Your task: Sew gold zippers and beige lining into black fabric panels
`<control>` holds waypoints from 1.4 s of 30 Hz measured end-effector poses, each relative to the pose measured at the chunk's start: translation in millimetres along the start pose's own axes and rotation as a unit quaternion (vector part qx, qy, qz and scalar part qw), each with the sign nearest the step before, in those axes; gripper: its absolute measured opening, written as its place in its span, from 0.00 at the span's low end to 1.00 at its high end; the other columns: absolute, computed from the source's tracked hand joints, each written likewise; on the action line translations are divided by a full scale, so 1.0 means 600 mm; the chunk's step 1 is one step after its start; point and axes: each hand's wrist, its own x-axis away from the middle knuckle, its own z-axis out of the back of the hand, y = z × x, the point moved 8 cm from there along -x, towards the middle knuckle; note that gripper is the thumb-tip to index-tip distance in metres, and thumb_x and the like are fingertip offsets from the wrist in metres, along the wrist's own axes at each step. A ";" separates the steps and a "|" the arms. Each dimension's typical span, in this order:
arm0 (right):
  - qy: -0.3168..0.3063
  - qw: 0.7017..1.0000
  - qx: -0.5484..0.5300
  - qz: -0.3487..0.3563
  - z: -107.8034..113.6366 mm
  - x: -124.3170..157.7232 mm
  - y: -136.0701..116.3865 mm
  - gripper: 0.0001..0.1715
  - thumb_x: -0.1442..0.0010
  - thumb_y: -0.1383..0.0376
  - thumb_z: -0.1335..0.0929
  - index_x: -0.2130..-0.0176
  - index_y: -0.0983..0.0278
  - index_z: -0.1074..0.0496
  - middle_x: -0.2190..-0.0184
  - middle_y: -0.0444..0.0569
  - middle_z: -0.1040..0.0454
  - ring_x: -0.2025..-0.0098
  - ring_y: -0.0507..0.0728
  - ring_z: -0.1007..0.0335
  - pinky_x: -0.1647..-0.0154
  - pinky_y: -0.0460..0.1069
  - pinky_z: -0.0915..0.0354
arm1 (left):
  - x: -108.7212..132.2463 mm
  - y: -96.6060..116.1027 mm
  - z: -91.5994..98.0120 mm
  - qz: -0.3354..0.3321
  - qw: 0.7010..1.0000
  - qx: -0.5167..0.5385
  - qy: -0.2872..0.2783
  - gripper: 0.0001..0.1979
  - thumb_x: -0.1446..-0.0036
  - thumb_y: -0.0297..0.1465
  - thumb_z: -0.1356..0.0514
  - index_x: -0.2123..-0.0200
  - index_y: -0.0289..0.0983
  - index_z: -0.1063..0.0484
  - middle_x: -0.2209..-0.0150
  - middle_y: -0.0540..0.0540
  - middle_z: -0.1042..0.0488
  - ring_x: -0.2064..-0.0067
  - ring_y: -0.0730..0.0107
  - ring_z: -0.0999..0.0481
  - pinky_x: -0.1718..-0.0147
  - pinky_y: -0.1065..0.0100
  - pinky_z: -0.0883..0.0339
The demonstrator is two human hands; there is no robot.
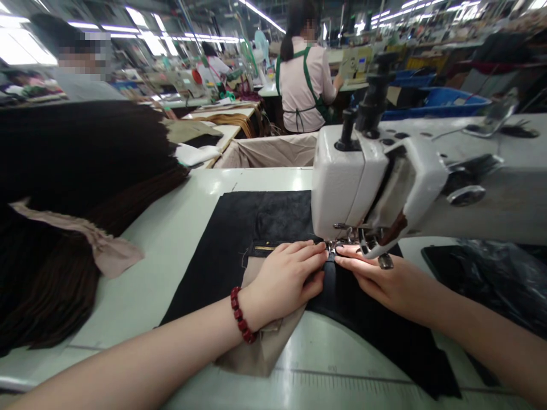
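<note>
A black garment panel (205, 250) lies flat on the sewing table, running under the head of a white sewing machine (337, 182). My left hand (290, 270), with a red bead bracelet at the wrist, rests flat on the panel left of the needle, fingers stretched out. Beside it a brass zipper (264, 248) shows in the panel, and a beige pocket cloth (265, 347) hangs out below. On the needle's right side, my right hand (384, 279) presses the panel with fingers extended. The presser foot (331, 249) sits between my fingertips.
A tall stack of dark fabric pieces (77, 171) with a beige strip (85, 228) stands at left. Clear plastic (496, 273) lies at right. Behind are a blue crate (453, 102), a beige cloth-lined bin (273, 151) and co-workers, one in a green apron (304, 80).
</note>
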 end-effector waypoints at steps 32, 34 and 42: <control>-0.009 1.000 -0.004 -0.022 -0.002 -0.013 0.023 0.24 0.38 0.73 0.37 0.44 0.60 0.30 0.53 0.51 0.22 0.56 0.58 0.23 0.56 0.52 0.27 | -0.017 -0.011 0.010 -0.023 0.998 0.039 0.032 0.13 0.37 0.29 0.43 0.50 0.40 0.29 0.44 0.45 0.28 0.40 0.62 0.32 0.38 0.56 0.39; -0.014 1.000 -0.001 -0.017 -0.001 -0.013 0.021 0.25 0.38 0.73 0.37 0.44 0.60 0.30 0.53 0.51 0.22 0.55 0.57 0.23 0.55 0.52 0.27 | -0.015 -0.011 0.009 -0.023 0.999 0.037 0.033 0.14 0.37 0.29 0.43 0.49 0.39 0.29 0.43 0.45 0.29 0.40 0.62 0.32 0.38 0.55 0.39; -0.024 0.999 0.009 -0.022 0.000 -0.014 0.019 0.24 0.37 0.72 0.38 0.44 0.61 0.30 0.48 0.53 0.25 0.53 0.59 0.24 0.52 0.55 0.27 | -0.014 -0.005 0.007 -0.019 0.998 0.036 0.046 0.14 0.38 0.29 0.43 0.49 0.39 0.29 0.44 0.45 0.28 0.41 0.63 0.31 0.39 0.56 0.38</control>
